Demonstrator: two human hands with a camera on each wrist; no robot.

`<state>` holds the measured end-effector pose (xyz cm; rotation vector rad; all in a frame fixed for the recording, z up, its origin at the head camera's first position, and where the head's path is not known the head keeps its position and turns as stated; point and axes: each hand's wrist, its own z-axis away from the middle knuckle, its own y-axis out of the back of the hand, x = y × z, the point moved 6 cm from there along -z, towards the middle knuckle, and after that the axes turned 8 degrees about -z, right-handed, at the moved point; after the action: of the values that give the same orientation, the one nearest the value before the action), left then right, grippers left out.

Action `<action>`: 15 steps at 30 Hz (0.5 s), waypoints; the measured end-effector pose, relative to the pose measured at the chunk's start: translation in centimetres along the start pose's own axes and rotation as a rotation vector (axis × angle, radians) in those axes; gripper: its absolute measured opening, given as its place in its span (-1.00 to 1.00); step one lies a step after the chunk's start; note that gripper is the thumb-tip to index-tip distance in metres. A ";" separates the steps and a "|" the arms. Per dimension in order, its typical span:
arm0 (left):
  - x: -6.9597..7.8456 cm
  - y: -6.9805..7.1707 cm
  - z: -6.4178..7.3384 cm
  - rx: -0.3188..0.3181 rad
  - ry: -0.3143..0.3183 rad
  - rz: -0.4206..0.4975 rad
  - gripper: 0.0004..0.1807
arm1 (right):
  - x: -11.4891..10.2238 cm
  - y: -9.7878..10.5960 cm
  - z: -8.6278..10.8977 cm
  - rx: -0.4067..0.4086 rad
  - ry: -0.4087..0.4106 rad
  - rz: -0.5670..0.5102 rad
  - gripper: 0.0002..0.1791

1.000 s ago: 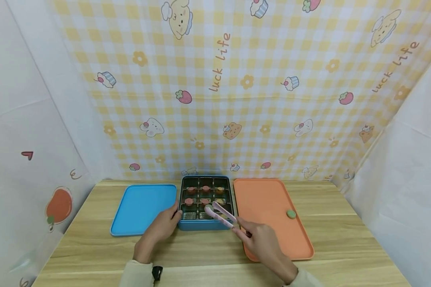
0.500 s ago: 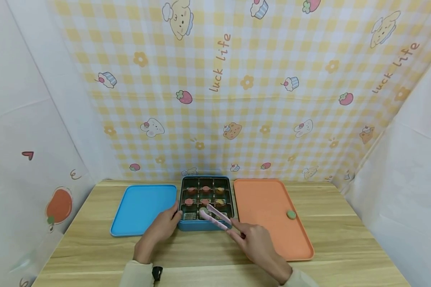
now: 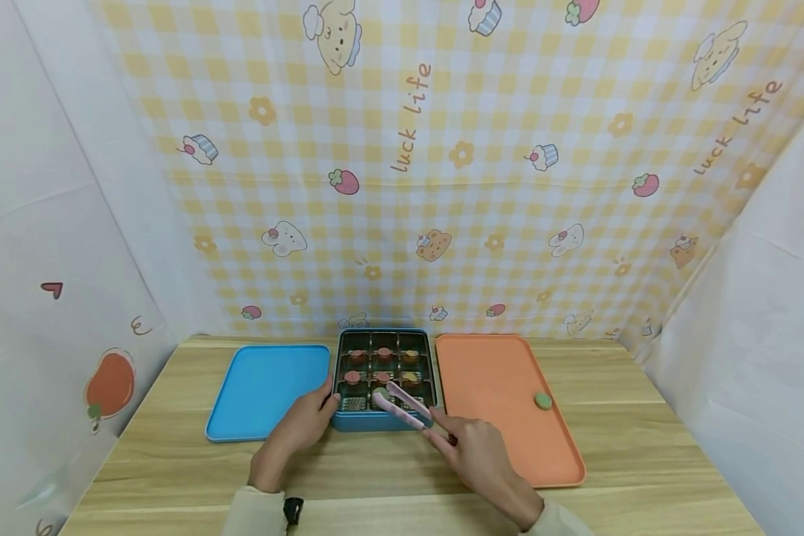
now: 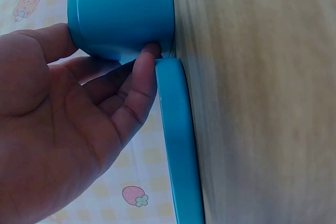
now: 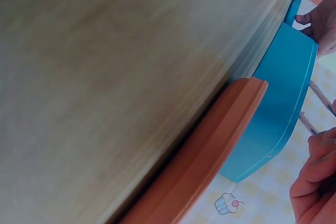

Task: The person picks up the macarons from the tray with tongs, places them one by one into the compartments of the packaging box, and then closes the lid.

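Observation:
In the head view, the left hand (image 3: 306, 417) holds the left front corner of a blue box (image 3: 380, 421), thumb near its rim. The left wrist view shows that thumb at the box's edge and the fingers against its side. My right hand (image 3: 477, 454) grips pink tongs (image 3: 402, 412) over the box's front row. A round green piece (image 3: 379, 393) sits at the tongs' tips, over or in the front middle compartment; whether it touches the bottom I cannot tell. Red pieces (image 3: 352, 377) and yellow pieces (image 3: 411, 377) sit in the two rows behind.
An orange tray (image 3: 482, 372) lies right of the box, with another green piece (image 3: 543, 401) near its right edge. To the left is a flat blue lid or tray (image 3: 268, 391). A checked cloth (image 3: 509, 208) hangs behind the wooden table (image 3: 375, 476).
The right hand has moved slightly left and down with the tongs and the green piece, then stayed nearly still over the last half second. The left hand has kept its place on the box.

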<state>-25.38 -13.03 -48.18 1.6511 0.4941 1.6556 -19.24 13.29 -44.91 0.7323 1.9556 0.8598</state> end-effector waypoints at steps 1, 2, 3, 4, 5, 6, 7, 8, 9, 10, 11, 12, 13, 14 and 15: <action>0.0 0.0 0.0 0.000 0.000 -0.001 -0.38 | 0.0 0.0 0.0 -0.001 -0.002 -0.002 -0.57; 0.0 0.0 0.0 0.000 -0.001 0.000 -0.38 | 0.0 0.0 0.0 -0.001 -0.002 -0.003 -0.57; 0.0 0.0 0.0 0.000 -0.001 0.000 -0.38 | 0.1 0.0 0.1 0.001 -0.001 -0.005 -0.57; 0.0 -0.1 0.0 0.001 -0.002 -0.002 -0.38 | 0.1 -0.1 0.1 0.002 0.001 -0.005 -0.57; 0.0 -0.1 0.0 0.002 -0.002 -0.003 -0.38 | 0.1 -0.1 0.1 0.005 0.004 -0.003 -0.57; 0.0 -0.1 0.0 0.003 -0.001 -0.004 -0.38 | 0.1 -0.1 0.1 0.010 0.008 -0.003 -0.57; 0.0 -0.1 0.0 0.004 0.000 -0.006 -0.38 | 0.1 0.0 0.1 0.012 0.011 -0.002 -0.57; 0.0 -0.1 0.0 0.005 0.001 -0.007 -0.38 | 0.1 0.0 0.2 0.016 0.015 0.000 -0.57; 0.0 -0.1 0.0 0.005 0.002 -0.007 -0.38 | 0.1 0.0 0.2 0.018 0.016 0.001 -0.57; 0.0 -0.1 0.0 0.005 0.003 -0.007 -0.38 | 0.1 0.0 0.1 0.016 0.014 0.003 -0.57; 0.0 -0.1 0.0 0.004 0.005 -0.007 -0.38 | 0.1 0.0 0.1 0.014 0.012 0.004 -0.57; 0.0 0.0 0.1 0.004 0.006 -0.007 -0.38 | 0.1 0.0 0.1 0.010 0.006 0.003 -0.57; 0.0 0.0 0.1 0.004 0.007 -0.004 -0.38 | 0.2 0.0 0.1 0.004 -0.001 0.003 -0.57; 0.0 0.0 0.1 0.003 0.007 -0.005 -0.38 | 0.2 0.0 0.1 -0.002 -0.008 0.003 -0.56; 0.0 0.0 0.1 0.002 0.008 -0.006 -0.38 | 0.2 0.0 0.1 -0.008 -0.016 0.003 -0.56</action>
<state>-25.30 -13.05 -48.20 1.6437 0.5048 1.6584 -19.27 13.45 -45.08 0.7351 1.9369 0.8606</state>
